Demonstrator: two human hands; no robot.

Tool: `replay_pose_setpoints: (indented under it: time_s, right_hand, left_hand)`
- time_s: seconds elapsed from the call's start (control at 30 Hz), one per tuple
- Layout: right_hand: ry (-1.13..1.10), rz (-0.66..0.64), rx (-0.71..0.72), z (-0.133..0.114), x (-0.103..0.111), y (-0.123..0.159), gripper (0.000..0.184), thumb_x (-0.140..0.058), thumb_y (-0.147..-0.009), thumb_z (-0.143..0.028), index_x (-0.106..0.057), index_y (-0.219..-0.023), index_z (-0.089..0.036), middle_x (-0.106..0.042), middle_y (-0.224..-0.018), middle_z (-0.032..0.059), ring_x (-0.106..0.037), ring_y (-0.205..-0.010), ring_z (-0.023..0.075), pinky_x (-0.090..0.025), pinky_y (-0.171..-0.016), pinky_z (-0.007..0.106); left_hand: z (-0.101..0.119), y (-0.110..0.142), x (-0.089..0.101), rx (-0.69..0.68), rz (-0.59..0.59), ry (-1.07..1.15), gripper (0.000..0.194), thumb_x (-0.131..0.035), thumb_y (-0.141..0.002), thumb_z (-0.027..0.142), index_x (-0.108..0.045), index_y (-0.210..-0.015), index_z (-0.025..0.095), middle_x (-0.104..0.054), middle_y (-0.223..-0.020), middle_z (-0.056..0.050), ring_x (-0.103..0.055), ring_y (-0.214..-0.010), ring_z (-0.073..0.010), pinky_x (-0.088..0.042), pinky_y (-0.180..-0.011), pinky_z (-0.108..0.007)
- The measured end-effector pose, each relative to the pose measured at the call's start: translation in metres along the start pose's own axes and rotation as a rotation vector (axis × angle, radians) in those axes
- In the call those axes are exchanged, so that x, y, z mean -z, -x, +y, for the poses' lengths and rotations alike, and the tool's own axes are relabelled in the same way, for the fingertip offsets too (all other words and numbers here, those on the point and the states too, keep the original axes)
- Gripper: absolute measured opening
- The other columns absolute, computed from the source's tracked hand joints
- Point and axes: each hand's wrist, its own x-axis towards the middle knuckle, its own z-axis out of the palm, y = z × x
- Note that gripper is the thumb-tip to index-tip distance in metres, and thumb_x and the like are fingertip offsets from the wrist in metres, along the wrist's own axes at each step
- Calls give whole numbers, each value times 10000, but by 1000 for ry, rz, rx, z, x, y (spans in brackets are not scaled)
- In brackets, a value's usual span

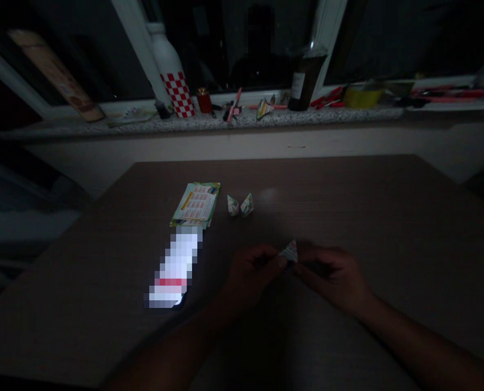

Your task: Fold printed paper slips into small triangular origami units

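Across the dim table point(347, 201), the left hand point(250, 274) and right hand point(341, 277) are pinching a folded paper point(290, 252), apparently keeping creases closed; two paper shapes point(247, 205) are standing beyond the left.

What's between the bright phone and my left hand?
Just bare tabletop lies between the phone and your left hand, as the head view shows.

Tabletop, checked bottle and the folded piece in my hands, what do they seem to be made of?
Tabletop: probably wood-look laminate, low sheen, with fine streaky grain.
Checked bottle: smooth white with red checks, perhaps coated glass or metal; the dim light leaves it open.
Folded piece: likely printed paper, from its straight edges and small print.
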Motion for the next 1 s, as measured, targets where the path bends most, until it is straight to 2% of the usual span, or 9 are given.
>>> replay_pose_setpoints:
  time_s: [0.1, 0.2, 0.3, 0.5, 0.8, 1.0]
  right_hand:
    - [63, 83, 91, 2, 1, 0, 64, -659, -775, -154, -680, -823, -192, -710, -731, 36, -673, -665, 174, -540, -591, 275]
    - [89, 59, 210, 4, 3, 0, 146, -656, -759, -92, -660, -868, -189, -685, -780, 49, -657, -683, 165, -530, -581, 269]
    - [120, 21, 297, 5, 5, 1, 197, -658, -748, -72, -643, -902, -194, -661, -802, 51, -644, -690, 160, -526, -565, 263]
    - [224, 9, 403, 3, 7, -1, 166, -670, -740, -89, -650, -885, -167, -658, -785, 64, -642, -702, 173, -544, -601, 288]
    - [243, 40, 435, -8, 5, 0, 148, -680, -748, -69, -663, -870, -153, -655, -698, 43, -628, -609, 148, -514, -522, 257]
    - [224, 38, 402, -7, 3, -1, 176, -684, -741, -65, -647, -885, -159, -674, -768, 52, -649, -691, 155, -539, -601, 268]
  left_hand:
    - [-1, 0, 0, -96, -32, -197, 131, -607, -805, 269, -652, -823, 147, -631, -743, -13, -576, -693, -132, -438, -642, -239]
    - [-4, 0, 1, -272, -38, -420, 90, -601, -783, 195, -634, -858, 158, -652, -845, -38, -607, -794, -161, -469, -732, -279]
    - [-4, 1, 3, -431, -29, -521, 152, -622, -751, 185, -626, -902, 170, -660, -935, -63, -620, -878, -183, -486, -796, -312]
    - [3, 1, 9, -611, -66, -691, 106, -572, -824, 211, -644, -885, 162, -692, -852, -70, -639, -832, -176, -511, -759, -308]
    - [6, 4, 8, -767, 18, -782, 72, -552, -839, 167, -621, -828, 150, -673, -767, -34, -618, -721, -132, -496, -672, -246]
    - [7, 5, 6, -746, 39, -761, 69, -547, -831, 172, -605, -799, 152, -662, -738, -31, -602, -682, -127, -485, -642, -240]
